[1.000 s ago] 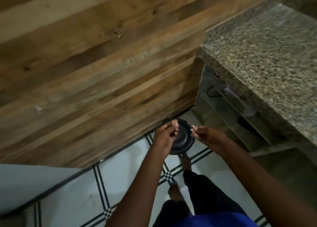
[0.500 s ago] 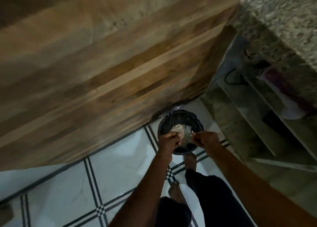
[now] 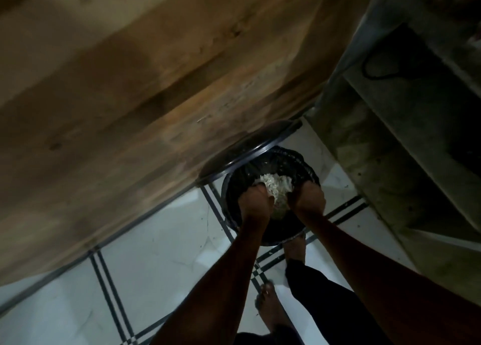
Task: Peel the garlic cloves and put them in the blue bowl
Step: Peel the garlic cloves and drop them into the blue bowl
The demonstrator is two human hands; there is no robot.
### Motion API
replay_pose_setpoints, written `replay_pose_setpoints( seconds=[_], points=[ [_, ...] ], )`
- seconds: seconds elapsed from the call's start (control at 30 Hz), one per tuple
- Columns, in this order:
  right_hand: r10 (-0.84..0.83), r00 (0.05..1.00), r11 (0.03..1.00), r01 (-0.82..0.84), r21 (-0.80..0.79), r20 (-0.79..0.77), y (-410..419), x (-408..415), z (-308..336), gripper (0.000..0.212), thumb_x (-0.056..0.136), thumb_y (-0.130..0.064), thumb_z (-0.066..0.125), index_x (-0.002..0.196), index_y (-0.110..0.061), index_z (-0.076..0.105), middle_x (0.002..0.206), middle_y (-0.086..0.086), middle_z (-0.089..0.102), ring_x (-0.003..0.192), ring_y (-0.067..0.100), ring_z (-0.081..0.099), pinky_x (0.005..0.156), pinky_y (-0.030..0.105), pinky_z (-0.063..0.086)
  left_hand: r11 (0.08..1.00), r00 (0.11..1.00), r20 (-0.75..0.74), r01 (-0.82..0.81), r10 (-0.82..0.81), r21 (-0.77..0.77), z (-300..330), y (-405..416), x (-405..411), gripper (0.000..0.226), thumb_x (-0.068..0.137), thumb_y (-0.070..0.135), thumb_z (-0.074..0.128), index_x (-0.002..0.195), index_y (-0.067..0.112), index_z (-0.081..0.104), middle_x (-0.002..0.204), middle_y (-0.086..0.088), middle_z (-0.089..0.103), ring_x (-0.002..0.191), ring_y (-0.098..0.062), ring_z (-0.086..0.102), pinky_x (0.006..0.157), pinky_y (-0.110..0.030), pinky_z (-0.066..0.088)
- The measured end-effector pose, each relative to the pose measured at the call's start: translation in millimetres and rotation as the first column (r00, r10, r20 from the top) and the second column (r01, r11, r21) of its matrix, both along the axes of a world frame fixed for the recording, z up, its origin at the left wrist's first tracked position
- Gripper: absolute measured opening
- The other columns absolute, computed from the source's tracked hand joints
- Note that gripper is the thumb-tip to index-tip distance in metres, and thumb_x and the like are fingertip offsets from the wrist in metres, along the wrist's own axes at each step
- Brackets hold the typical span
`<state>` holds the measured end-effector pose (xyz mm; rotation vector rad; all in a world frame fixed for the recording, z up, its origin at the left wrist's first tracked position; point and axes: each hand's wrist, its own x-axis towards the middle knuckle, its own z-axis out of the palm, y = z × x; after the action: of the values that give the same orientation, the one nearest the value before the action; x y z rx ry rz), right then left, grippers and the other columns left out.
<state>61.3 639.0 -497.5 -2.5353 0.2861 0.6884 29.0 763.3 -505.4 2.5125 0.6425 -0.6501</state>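
I look down at a black bin (image 3: 232,188) on the tiled floor, with its lid (image 3: 242,152) tipped up against the wood panel. My left hand (image 3: 256,201) and my right hand (image 3: 308,199) hang over the bin mouth, backs up and fingers curled down. Between them they grip the two sides of a pale bundle of garlic skins (image 3: 276,186). The fingertips are hidden. No blue bowl or whole garlic cloves are in view.
A wide wooden panel (image 3: 130,110) fills the left and top. Dim stone shelves (image 3: 416,149) with a black cable (image 3: 380,66) stand on the right. One bare foot (image 3: 295,248) is at the bin's base, the other (image 3: 268,308) on the white tiles (image 3: 169,266).
The view has dropped and closed in on the bin. The lid, shut a second ago, stands up, and both hands have lowered with the pale skins into the bin mouth.
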Motion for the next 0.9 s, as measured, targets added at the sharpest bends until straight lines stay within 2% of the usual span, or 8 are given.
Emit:
replay_pose_setpoints(
  seconds=[0.1, 0.17, 0.23, 0.3, 0.4, 0.57, 0.77, 0.9],
  points=[
    [0.073, 0.997, 0.996, -0.073, 0.056, -0.008, -6.1, 1.4, -17.6, 0.017, 0.070, -0.010, 0.052, 0.072, 0.000, 0.065, 0.067, 0.023, 0.065, 0.063, 0.041, 0.067, 0.060, 0.042, 0.056, 0.996, 0.997, -0.046, 0.070, -0.068, 0.060, -4.0, -1.9, 5.9, 0.037, 0.067, 0.036, 0.089, 0.090, 0.010, 0.076, 0.080, -0.010, 0.072, 0.072, -0.024, 0.071, 0.062, -0.026, 0.054],
    [0.092, 0.996, 0.993, -0.093, 0.077, 0.016, -9.2, 1.4, -3.4, 0.023, 0.074, -0.013, 0.048, 0.061, 0.002, 0.060, 0.055, 0.024, 0.059, 0.049, 0.042, 0.062, 0.047, 0.040, 0.051, 0.995, 0.997, -0.031, 0.073, -0.072, 0.065, 15.4, -0.1, 8.4, 0.033, 0.081, 0.040, 0.079, 0.083, 0.007, 0.075, 0.077, -0.014, 0.072, 0.073, -0.028, 0.071, 0.062, -0.029, 0.054],
    [0.054, 0.997, 0.997, -0.056, 0.053, 0.049, -8.7, 0.7, 40.7, 0.033, 0.092, -0.018, 0.054, 0.077, 0.008, 0.066, 0.075, 0.029, 0.067, 0.071, 0.046, 0.068, 0.061, 0.044, 0.055, 0.999, 0.996, 0.081, 0.030, -0.032, 0.032, 41.9, -1.6, 3.0, 0.033, 0.095, 0.037, 0.064, 0.091, 0.006, 0.075, 0.085, -0.016, 0.074, 0.082, -0.033, 0.072, 0.069, -0.035, 0.054],
    [-0.007, 1.000, 0.999, 0.007, 0.035, -0.002, -17.8, -5.3, 68.0, 0.029, 0.096, -0.022, 0.059, 0.092, 0.005, 0.069, 0.093, 0.027, 0.070, 0.089, 0.044, 0.068, 0.075, 0.043, 0.055, 0.999, 0.985, 0.166, -0.043, 0.047, -0.026, 74.2, -2.9, -5.1, 0.022, 0.095, 0.026, 0.062, 0.102, 0.010, 0.076, 0.096, -0.012, 0.076, 0.093, -0.030, 0.072, 0.080, -0.036, 0.054],
    [-0.032, 0.999, 0.993, 0.035, 0.112, -0.034, -44.0, -20.8, 137.5, 0.023, 0.096, -0.024, 0.055, 0.092, -0.007, 0.070, 0.092, 0.015, 0.074, 0.084, 0.031, 0.070, 0.073, 0.035, 0.056, 0.962, 0.943, 0.268, -0.137, 0.199, -0.235, 149.1, -12.9, -24.2, 0.016, 0.092, 0.019, 0.065, 0.102, 0.018, 0.078, 0.097, -0.002, 0.078, 0.089, -0.018, 0.072, 0.081, -0.029, 0.056],
    [-0.153, 0.986, 0.956, 0.129, 0.262, 0.073, -103.5, -59.3, 306.0, 0.015, 0.098, -0.018, 0.060, 0.096, -0.010, 0.073, 0.087, 0.007, 0.073, 0.082, 0.024, 0.068, 0.076, 0.034, 0.053, 0.867, 0.897, 0.376, -0.017, 0.234, -0.499, 316.4, -53.5, -49.9, 0.011, 0.094, 0.023, 0.069, 0.098, 0.021, 0.078, 0.091, 0.012, 0.074, 0.085, 0.001, 0.067, 0.080, -0.023, 0.056],
    [-0.278, 0.922, 0.923, 0.178, 0.341, 0.270, -185.2, -118.4, 467.2, 0.019, 0.096, -0.025, 0.065, 0.077, -0.026, 0.069, 0.069, -0.007, 0.067, 0.067, 0.007, 0.064, 0.060, 0.027, 0.043, 0.755, 0.889, 0.432, 0.177, 0.154, -0.632, 471.8, -131.4, -69.0, 0.017, 0.097, 0.034, 0.065, 0.098, 0.022, 0.077, 0.085, 0.010, 0.075, 0.082, -0.003, 0.069, 0.076, -0.026, 0.057],
    [-0.397, 0.836, 0.903, 0.281, 0.326, 0.378, -247.2, -149.6, 527.2, 0.012, 0.094, -0.026, 0.066, 0.084, -0.022, 0.072, 0.073, -0.006, 0.070, 0.067, 0.007, 0.065, 0.060, 0.028, 0.046, 0.652, 0.872, 0.484, 0.320, 0.081, -0.687, 530.1, -198.0, -78.7, 0.024, 0.093, 0.039, 0.059, 0.096, 0.022, 0.076, 0.082, 0.006, 0.076, 0.078, -0.009, 0.072, 0.072, -0.034, 0.060]
  ],
)
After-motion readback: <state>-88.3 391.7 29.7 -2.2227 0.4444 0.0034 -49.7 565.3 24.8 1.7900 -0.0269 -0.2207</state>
